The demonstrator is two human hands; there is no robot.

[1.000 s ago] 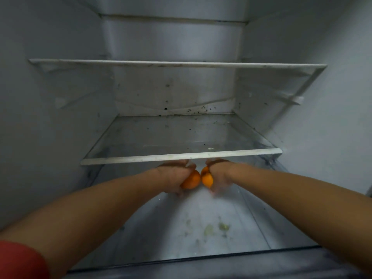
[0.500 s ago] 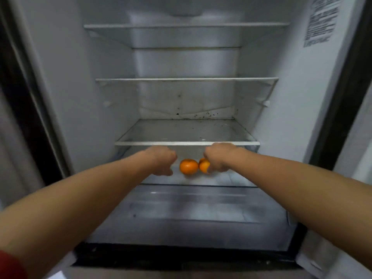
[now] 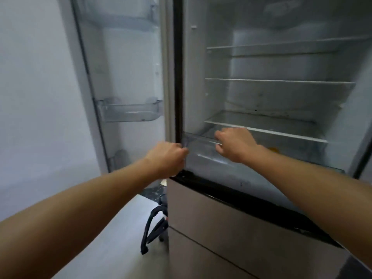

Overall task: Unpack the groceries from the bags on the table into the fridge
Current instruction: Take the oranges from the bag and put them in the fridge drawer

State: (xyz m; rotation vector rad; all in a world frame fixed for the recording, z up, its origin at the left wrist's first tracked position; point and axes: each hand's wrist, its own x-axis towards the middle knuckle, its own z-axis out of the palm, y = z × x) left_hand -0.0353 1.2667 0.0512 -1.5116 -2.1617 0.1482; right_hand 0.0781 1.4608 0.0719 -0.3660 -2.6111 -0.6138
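Observation:
The fridge point(image 3: 201, 97) stands open with bare glass shelves point(image 3: 281, 82). A sliver of an orange point(image 3: 273, 149) shows on the bottom compartment floor, just behind my right forearm; any other fruit is hidden. My right hand point(image 3: 234, 144) hovers in front of the lowest shelf's rim point(image 3: 285, 135), fingers loosely bent and holding nothing. My left hand point(image 3: 168, 158) is curled into a fist with nothing in it, at the fridge's left front edge by the black door seal point(image 3: 178, 87).
The fridge door point(image 3: 124, 77) is swung open on the left, with clear door bins point(image 3: 130, 111). Closed drawer fronts point(image 3: 211, 218) lie below the open compartment. A black strap-like object point(image 3: 153, 228) lies on the floor beside the fridge. A white wall is at far left.
Both hands let go of the oranges and drew back out of the bottom compartment. My view pulled away and swung left, so the door and floor now show.

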